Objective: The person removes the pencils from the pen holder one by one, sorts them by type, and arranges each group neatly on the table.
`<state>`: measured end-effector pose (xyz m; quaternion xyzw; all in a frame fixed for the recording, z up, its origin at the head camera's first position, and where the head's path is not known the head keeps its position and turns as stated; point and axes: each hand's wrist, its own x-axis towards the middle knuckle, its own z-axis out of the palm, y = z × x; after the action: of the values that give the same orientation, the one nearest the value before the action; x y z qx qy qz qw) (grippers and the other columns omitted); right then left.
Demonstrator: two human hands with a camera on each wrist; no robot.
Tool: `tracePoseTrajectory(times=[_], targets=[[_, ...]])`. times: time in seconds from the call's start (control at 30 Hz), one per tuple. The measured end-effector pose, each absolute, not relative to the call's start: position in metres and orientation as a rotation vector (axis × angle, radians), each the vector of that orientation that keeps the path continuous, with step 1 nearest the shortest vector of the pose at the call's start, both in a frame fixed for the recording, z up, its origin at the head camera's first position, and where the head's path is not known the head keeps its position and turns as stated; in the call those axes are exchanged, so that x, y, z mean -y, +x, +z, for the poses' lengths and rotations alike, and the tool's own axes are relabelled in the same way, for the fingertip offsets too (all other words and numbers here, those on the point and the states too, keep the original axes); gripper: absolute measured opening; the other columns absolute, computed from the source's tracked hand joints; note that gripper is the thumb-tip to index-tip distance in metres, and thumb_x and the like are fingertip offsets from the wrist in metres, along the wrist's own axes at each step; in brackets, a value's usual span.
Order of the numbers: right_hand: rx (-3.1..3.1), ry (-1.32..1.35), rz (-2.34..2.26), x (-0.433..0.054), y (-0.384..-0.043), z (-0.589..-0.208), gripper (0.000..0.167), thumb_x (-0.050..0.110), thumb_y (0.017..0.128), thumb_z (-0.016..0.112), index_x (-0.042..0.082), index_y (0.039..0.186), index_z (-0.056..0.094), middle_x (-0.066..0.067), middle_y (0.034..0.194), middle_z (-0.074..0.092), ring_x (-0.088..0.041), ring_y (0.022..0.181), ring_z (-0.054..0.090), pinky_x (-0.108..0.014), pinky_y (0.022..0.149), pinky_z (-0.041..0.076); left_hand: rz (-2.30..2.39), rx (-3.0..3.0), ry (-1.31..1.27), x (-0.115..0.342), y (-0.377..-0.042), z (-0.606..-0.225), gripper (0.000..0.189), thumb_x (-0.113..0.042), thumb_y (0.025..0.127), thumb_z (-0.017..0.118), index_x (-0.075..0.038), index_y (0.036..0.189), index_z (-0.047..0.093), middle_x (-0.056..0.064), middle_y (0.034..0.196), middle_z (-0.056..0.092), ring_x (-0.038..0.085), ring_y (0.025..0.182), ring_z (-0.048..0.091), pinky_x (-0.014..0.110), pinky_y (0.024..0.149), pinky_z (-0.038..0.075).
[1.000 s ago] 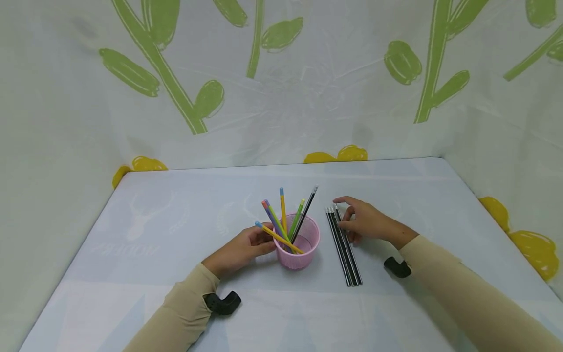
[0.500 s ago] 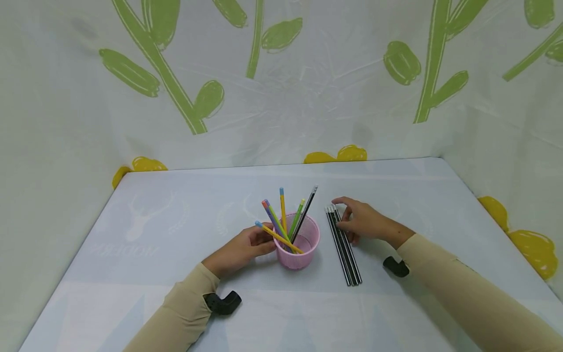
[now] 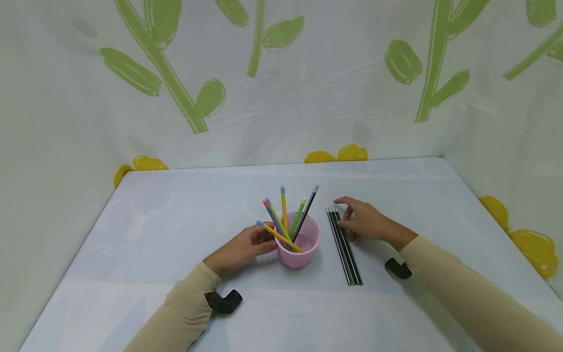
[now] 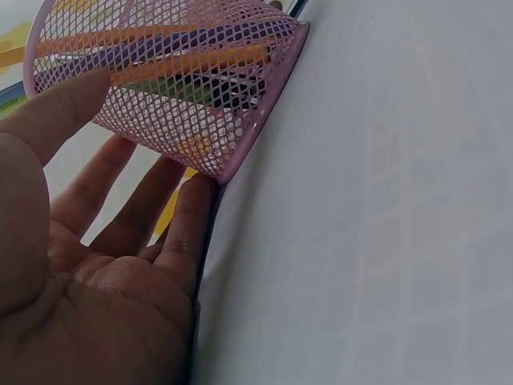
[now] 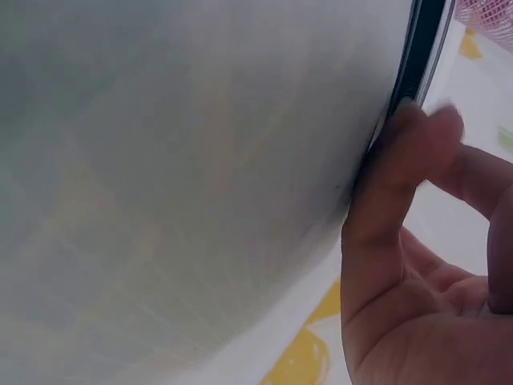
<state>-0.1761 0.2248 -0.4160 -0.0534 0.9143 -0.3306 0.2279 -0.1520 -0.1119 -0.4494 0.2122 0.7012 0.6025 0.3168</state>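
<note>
A pink mesh pencil cup (image 3: 299, 260) stands upright, holding several coloured pencils (image 3: 281, 230) and a black one (image 3: 308, 208) with their tops fanned out. My left hand (image 3: 242, 249) is at the cup's left side; in the left wrist view its thumb (image 4: 68, 112) lies along the mesh and the other fingertips reach the cup's wall near its base. Right of the cup, several black pencils (image 3: 347, 256) with silvery ends lie side by side. My right hand (image 3: 365, 220) is at their far end, index finger stretched across the tips, thumb over the rightmost pencil. Bent fingers (image 5: 377, 200) touch the dark pencil edge in the right wrist view.
A pale printed cover (image 3: 176, 293) lies over the table. White cloth walls (image 3: 330, 98) with green stems and yellow shapes rise at the back and both sides. Black wrist mounts (image 3: 224, 302) stick out below both tan sleeves.
The far ends of the black pencils have drawn slightly closer together under my right hand. My left hand and the cup stay put; the head view shifts a little.
</note>
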Motion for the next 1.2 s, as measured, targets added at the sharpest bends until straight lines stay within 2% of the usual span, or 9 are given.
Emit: tracePoseTrajectory(times=[0.13,0.3,0.47,0.63,0.7,0.9,1.2], targets=[[-2.617,-0.160,-0.901,-0.221,-0.170,-0.409,0.055,0.016,0.097,0.063,0.014,0.148,0.041,-0.012,0.101,0.062,-0.016,0.058,0.060,-0.029,0.057,0.056,1.596,-1.837,0.571,0.112,-0.152,-0.451,0.046,-0.029,0.099,0.063,-0.015,0.141,0.051,0.004,0.141,0.059,0.020,0.136,0.051,0.036,0.111,0.045],[-2.702,-0.233,-1.121,-0.210,-0.156,-0.399,0.042,0.016,0.101,0.058,0.014,0.142,0.048,-0.013,0.098,0.062,-0.021,0.062,0.061,-0.030,0.053,0.054,1.599,-1.840,0.570,0.111,-0.153,-0.451,0.047,-0.030,0.099,0.063,-0.016,0.143,0.051,0.004,0.142,0.058,0.020,0.137,0.051,0.036,0.111,0.044],[-2.789,-0.347,-1.357,-0.194,-0.140,-0.387,0.037,0.017,0.103,0.056,0.013,0.139,0.050,-0.016,0.100,0.065,-0.028,0.077,0.067,-0.028,0.064,0.059,1.606,-1.832,0.584,0.110,-0.153,-0.451,0.048,-0.028,0.100,0.063,-0.011,0.143,0.049,0.008,0.143,0.057,0.022,0.136,0.051,0.033,0.110,0.046],[-2.906,-0.445,-1.498,-0.177,-0.130,-0.379,0.043,0.015,0.101,0.060,0.014,0.142,0.047,-0.012,0.110,0.068,-0.025,0.101,0.066,-0.037,0.088,0.059,1.592,-1.845,0.596,0.111,-0.152,-0.451,0.051,-0.029,0.100,0.063,-0.010,0.145,0.047,0.010,0.143,0.057,0.024,0.136,0.052,0.033,0.110,0.046],[-2.933,-0.485,-1.537,-0.171,-0.127,-0.378,0.047,0.013,0.100,0.061,0.015,0.144,0.045,-0.011,0.115,0.067,-0.022,0.109,0.065,-0.042,0.094,0.057,1.590,-1.852,0.579,0.114,-0.151,-0.451,0.049,-0.029,0.100,0.063,-0.012,0.143,0.049,0.009,0.142,0.058,0.023,0.135,0.052,0.034,0.110,0.046],[-2.941,-0.605,-1.639,-0.158,-0.124,-0.382,0.053,0.009,0.097,0.064,0.014,0.146,0.044,-0.011,0.120,0.068,-0.023,0.114,0.065,-0.042,0.094,0.057,1.581,-1.863,0.551,0.118,-0.148,-0.452,0.045,-0.028,0.099,0.064,-0.013,0.140,0.052,0.006,0.140,0.060,0.022,0.135,0.053,0.037,0.111,0.045],[-2.905,-0.585,-1.680,-0.159,-0.123,-0.384,0.059,0.008,0.098,0.063,0.015,0.152,0.039,-0.013,0.125,0.065,-0.024,0.118,0.062,-0.046,0.098,0.054,1.577,-1.869,0.583,0.113,-0.149,-0.451,0.046,-0.028,0.099,0.064,-0.013,0.141,0.051,0.006,0.141,0.059,0.023,0.135,0.052,0.037,0.112,0.044]])
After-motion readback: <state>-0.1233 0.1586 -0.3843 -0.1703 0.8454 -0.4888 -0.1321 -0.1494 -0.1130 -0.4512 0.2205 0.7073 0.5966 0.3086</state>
